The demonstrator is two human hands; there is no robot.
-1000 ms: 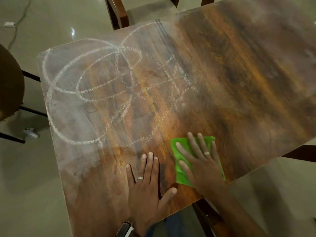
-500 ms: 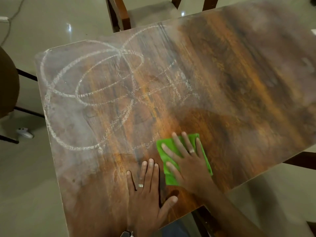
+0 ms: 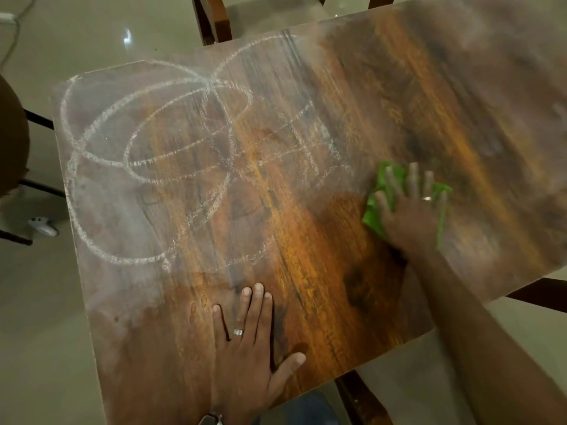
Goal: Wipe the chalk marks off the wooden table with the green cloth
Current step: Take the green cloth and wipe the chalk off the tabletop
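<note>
Since half a second ago the right hand [image 3: 411,210] has swept the green cloth [image 3: 372,210] away from beside the left hand [image 3: 250,342], up toward two o'clock, and both show blurred. The wiping step is in hand, with most chalk marks [image 3: 171,161] left at ten o'clock on the desk [image 3: 352,302]. Next, I judge, the cloth must travel left across those loops. The right grip lies flat, fingers spread straight, pressing the cloth down, arm reaching from five o'clock. The left grip rests flat and holds nothing, bracing at six o'clock.
</note>
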